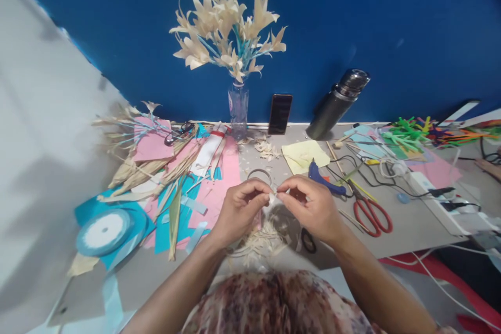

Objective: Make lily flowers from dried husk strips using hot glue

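Note:
My left hand (pixel 245 206) and my right hand (pixel 311 206) meet fingertip to fingertip above the front of the table. Both are closed in a pinch on a small pale piece (pixel 272 198), mostly hidden by the fingers; its kind cannot be made out. Under the hands lies a heap of pale dry husk shreds (pixel 264 237). Just behind my left fingers shows the curved rim of a grey ring (pixel 259 171). A blue glue gun (pixel 324 180) lies behind my right hand, and red-handled scissors (pixel 371 214) rest to its right.
A bottle (pixel 238 109) of husk flowers (pixel 230 31), a phone (pixel 279 114) and a flask (pixel 336 107) stand along the blue wall. Dried husks (pixel 136 177), coloured paper and a ribbon spool (pixel 105 230) cover the left. Cables, a power strip (pixel 438 203) and pipe cleaners (pixel 410 133) lie right.

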Tool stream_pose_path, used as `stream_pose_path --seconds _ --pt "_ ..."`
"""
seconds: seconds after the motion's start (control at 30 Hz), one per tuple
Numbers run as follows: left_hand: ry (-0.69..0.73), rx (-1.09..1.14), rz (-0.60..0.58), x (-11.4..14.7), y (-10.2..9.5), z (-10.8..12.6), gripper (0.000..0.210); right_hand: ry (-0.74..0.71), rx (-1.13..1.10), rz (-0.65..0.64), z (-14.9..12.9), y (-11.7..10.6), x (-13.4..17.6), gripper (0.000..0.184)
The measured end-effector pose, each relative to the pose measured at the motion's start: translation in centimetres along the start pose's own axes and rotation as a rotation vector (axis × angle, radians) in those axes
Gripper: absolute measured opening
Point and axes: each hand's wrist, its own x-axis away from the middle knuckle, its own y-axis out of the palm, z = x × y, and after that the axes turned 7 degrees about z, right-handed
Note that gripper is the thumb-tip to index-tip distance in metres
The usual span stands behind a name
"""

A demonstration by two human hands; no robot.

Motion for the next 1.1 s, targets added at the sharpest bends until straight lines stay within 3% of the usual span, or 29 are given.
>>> stream_pose_path --seconds 0.3,0.4,0.53,0.73,0.9,1.1 --pt "0.018 0.076 0.024 0.4 0.0 -0.5 0.012 0.015 0.136 -0.128 0.8 -2.4 0.1 0.009" --pt "-0.023 0.098 0.052 0.3 -0.3 -0.9 0.014 0.066 0.309 -0.195 2.2 -3.6 -2.2 0.011" --pt "-0.064 0.114 0.085 0.3 -0.7 -1.1 0.015 0.100 0.570 -0.287 4.9 -4.0 -7.6 0.018" --pt "-0.154 0.107 0.083 0.3 -1.5 -0.9 0.020 0.026 0.657 -0.424 9.4 0.2 -13.8 0.015" --pt "-0.256 0.101 0.103 0.3 -2.0 -1.6 0.024 -0.093 0.669 -0.496 10.7 4.2 -15.2 0.026" --pt "-0.328 0.108 0.107 0.3 -2.0 -1.4 0.026 -0.139 0.678 -0.553 11.7 6.2 -16.0 0.026"
